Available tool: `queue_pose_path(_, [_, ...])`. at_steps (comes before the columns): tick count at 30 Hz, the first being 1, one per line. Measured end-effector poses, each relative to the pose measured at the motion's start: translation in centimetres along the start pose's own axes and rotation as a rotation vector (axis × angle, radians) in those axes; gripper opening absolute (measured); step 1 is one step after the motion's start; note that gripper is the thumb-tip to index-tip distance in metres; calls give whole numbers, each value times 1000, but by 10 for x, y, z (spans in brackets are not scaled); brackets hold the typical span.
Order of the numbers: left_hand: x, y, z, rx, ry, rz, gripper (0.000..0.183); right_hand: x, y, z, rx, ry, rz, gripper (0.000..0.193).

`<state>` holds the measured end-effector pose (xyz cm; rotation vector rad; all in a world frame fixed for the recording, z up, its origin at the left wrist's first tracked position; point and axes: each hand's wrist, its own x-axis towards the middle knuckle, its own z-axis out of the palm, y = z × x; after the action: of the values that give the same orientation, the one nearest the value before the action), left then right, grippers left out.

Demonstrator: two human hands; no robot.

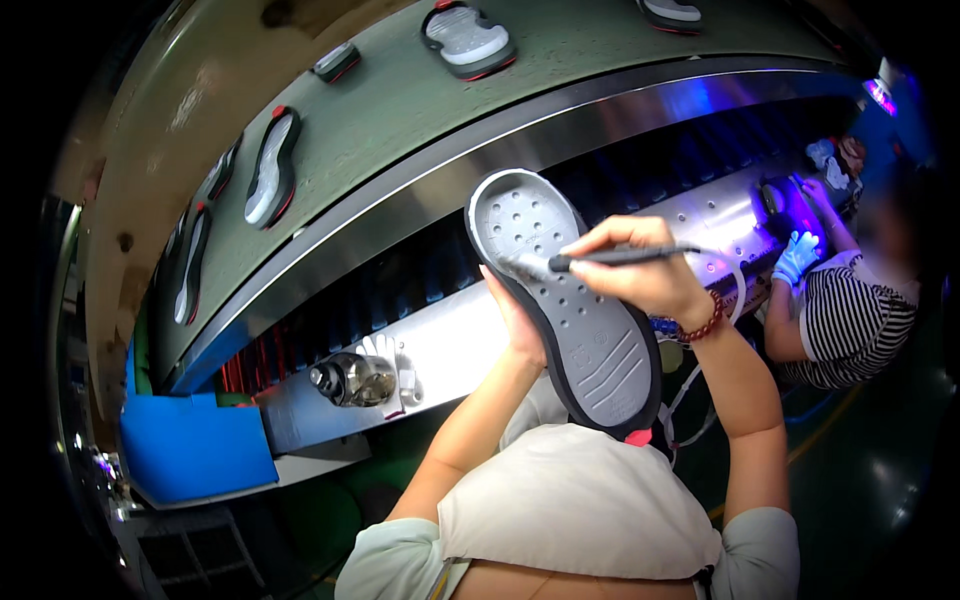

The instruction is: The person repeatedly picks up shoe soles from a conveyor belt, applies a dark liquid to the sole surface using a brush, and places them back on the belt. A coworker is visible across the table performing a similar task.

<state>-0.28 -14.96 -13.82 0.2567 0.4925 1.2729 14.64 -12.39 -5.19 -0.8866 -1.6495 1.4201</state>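
A grey shoe sole point(595, 340) with a black rim, small round holes and a red tab at its lower end is held up in front of me. My left hand point(515, 310) grips its left edge, with most fingers hidden behind it. Pinched in my right hand point(640, 265) is a slim black-handled brush point(620, 257). Its pale, blurred tip touches the sole's surface at the narrow part below the heel end. A thin cord or tube seems to lead from the handle's back end toward a white hose point(738, 290).
Beyond a metal rail point(400, 185), a green conveyor belt point(370, 120) carries several soles, one of them a white-topped sole point(272, 170). A clear bottle point(355, 380) and a white glove point(385, 350) lie on the metal ledge. At right, a co-worker's gloved hand point(797, 257) is near a violet-lit sole.
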Motion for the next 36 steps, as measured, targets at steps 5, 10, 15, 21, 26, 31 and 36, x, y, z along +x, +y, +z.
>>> queue_pose_path(5, [14, -2, -3, -31, -64, 46, 84, -31, 7, -7, -20, -177, -106, 15])
queue_pose_path(10, [22, -6, 6, 69, -1, 241, 91, -24, 11, -13, -114, 80, -150, 18])
queue_pose_path(15, [25, 10, 18, -45, -296, 267, 96, -36, 3, -15, -66, -29, -208, 19])
queue_pose_path(21, [33, 29, 25, 19, -381, 429, 97, -35, 9, -12, -127, -90, -267, 21])
queue_pose_path(26, [34, 42, 35, 41, -357, 505, 96, -38, 10, -21, -46, 43, -144, 19])
queue_pose_path(31, [31, 53, 35, 13, -450, 506, 94, -46, 9, -17, -118, -161, -246, 17])
queue_pose_path(36, [38, 58, 32, 22, -485, 504, 95, -54, 21, -25, -69, 66, -115, 18])
